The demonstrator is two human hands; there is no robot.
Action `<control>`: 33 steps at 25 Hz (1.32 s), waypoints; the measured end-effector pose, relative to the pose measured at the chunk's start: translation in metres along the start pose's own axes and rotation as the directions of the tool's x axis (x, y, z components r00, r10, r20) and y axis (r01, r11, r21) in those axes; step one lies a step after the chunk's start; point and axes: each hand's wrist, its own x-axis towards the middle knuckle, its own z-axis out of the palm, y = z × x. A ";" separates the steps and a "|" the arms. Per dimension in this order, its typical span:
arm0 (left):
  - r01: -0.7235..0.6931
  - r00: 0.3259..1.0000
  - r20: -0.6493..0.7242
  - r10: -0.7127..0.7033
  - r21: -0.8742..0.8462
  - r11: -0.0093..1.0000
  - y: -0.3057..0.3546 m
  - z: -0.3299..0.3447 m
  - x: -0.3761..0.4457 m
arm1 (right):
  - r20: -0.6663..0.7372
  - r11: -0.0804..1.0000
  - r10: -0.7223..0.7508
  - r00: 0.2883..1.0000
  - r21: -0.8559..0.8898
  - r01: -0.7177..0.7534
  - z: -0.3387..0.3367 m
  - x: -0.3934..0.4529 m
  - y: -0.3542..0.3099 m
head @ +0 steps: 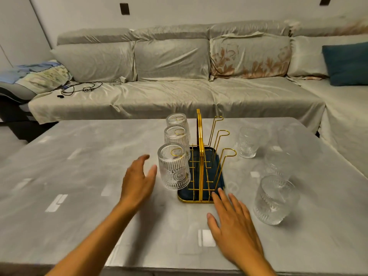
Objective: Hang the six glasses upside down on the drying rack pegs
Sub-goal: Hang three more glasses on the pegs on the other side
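A gold wire drying rack [201, 156] on a dark blue tray [219, 180] stands mid-table. Three ribbed clear glasses hang upside down on its left pegs: a near one [173, 167], a middle one [176, 137] and a far one [176, 120]. The three right pegs [229, 152] are bare. Three more glasses stand on the table to the right: near [275, 200], middle [278, 162], far [249, 142]. My left hand [137, 180] is open just left of the near hung glass, not touching it. My right hand [233, 222] is open, fingertips at the tray's near right corner.
The grey table [79, 176] has a front edge close below my forearms. A long covered sofa [179, 86] runs behind it, with cables [79, 89] and folded cloth [39, 74] at its left end and a teal cushion [346, 64] at the right.
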 end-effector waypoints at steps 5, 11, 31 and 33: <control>-0.210 0.931 0.357 0.077 0.351 0.913 -0.043 0.039 -0.076 | -0.054 0.975 -0.004 0.999 0.221 0.016 -0.008 -0.018 0.000; -0.273 0.911 0.406 0.076 0.454 0.848 -0.048 0.042 -0.078 | -0.344 0.470 0.714 0.610 0.881 -0.054 -0.031 -0.054 0.037; -0.302 0.901 0.426 0.077 0.491 0.817 -0.050 0.044 -0.079 | -0.242 0.705 0.176 0.954 0.707 0.050 -0.236 0.030 0.051; -0.298 0.902 0.426 0.071 0.495 0.816 -0.049 0.044 -0.078 | -0.400 0.759 0.236 0.885 0.645 0.089 -0.231 0.043 0.033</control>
